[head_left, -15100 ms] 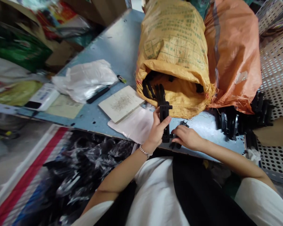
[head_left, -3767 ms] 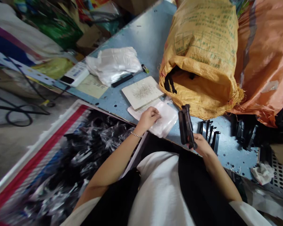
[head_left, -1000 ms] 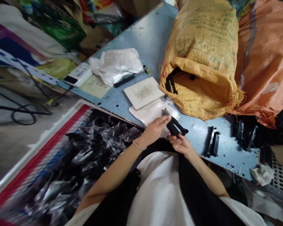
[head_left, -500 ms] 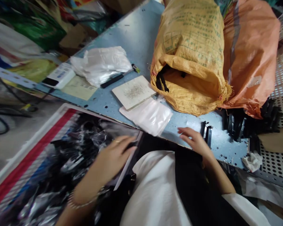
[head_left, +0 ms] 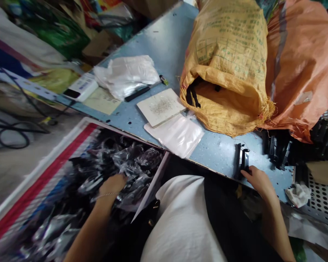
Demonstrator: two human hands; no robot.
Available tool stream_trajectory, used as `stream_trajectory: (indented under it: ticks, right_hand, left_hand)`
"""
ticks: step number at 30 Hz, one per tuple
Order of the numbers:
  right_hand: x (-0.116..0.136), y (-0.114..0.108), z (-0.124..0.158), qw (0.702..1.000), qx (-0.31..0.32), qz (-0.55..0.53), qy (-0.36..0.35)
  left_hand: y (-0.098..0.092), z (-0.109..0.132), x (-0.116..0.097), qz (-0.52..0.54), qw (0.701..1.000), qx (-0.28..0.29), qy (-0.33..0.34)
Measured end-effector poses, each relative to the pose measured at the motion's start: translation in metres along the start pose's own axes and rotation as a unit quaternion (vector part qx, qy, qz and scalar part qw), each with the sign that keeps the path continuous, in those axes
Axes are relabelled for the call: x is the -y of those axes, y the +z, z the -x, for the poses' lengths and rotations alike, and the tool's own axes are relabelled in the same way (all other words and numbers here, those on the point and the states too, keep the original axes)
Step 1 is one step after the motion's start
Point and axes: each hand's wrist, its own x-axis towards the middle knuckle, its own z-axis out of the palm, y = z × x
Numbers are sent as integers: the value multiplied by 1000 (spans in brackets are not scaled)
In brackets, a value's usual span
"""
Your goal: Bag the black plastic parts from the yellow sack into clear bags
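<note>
My left hand (head_left: 113,185) is down in the crate, over clear plastic bags (head_left: 127,156) with dark contents. Its fingers are hidden, so I cannot tell what they hold, if anything. At the table's front edge, my right hand (head_left: 259,180) is closed with thumb and fingers on the near end of a black plastic part (head_left: 245,159). A second black part (head_left: 238,156) stands right beside it. Flat clear bags (head_left: 180,138) lie at the table edge, partly under a pale square block (head_left: 161,107) with dark specks on top.
A yellow woven sack (head_left: 226,62) lies with its mouth towards me, beside an orange sack (head_left: 297,72). Several black parts (head_left: 278,149) lie at the right. A crate with a red-striped rim (head_left: 43,173) stands left, below the blue table (head_left: 164,40). Further back are a bag stack (head_left: 128,72) and a black-handled tool (head_left: 138,94).
My left hand has moved from the crate's right rim deeper into it, leftwards. My right hand has moved right across the table edge and taken hold of a black part. The view has shifted slightly.
</note>
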Motion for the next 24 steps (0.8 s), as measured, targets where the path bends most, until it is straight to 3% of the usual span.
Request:
stream_trajectory:
  ticks: [2,3,6,9,11,14,17,20,24]
  right_hand:
    - [-2,-3,3,997,33,-69,-30]
    - [-1,-5,5,991,53,-113,-56]
    - [13,-10,10,955,102,-241,-136]
    - [40,-9,10,914,150,-340,-163]
    - [56,-6,7,885,180,-395,-169]
    - [71,2,0,832,215,-478,-183]
    - [85,16,-8,759,262,-569,-179]
    - [108,35,-18,638,364,-659,-163]
    - [151,58,-40,492,462,-726,-128]
  left_hand:
    - [10,-32,-38,-31,998,-55,-12]
    - [18,-47,-62,-44,996,-82,18]
    - [45,-83,-142,-39,974,-117,190]
    - [66,-110,-191,-75,963,-116,231]
    - [67,-126,-197,-43,971,-108,207]
    - [54,-146,-182,94,984,-62,140]
    - [42,-155,-167,239,968,9,68]
    - [41,-154,-164,287,956,-7,67]
    - [44,-145,-166,151,970,-54,182]
